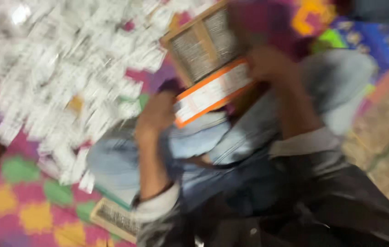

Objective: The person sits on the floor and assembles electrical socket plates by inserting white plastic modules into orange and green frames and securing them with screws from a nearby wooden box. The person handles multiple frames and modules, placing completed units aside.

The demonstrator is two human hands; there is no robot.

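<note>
Hands, left [155, 116] and right [267, 64], grip opposite ends of an orange-edged box [212, 91], seemingly steadying it above the lap; blur hides finger positions

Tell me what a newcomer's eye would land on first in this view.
First, the orange-edged white card at the centre, held between the left hand and right hand over the person's lap. Just above it sits a tan frame with grey mesh-like panels, tilted. To the left, a big heap of small white slips spreads over the pink patterned mat. The picture is motion-blurred, so finer detail is lost.
</note>
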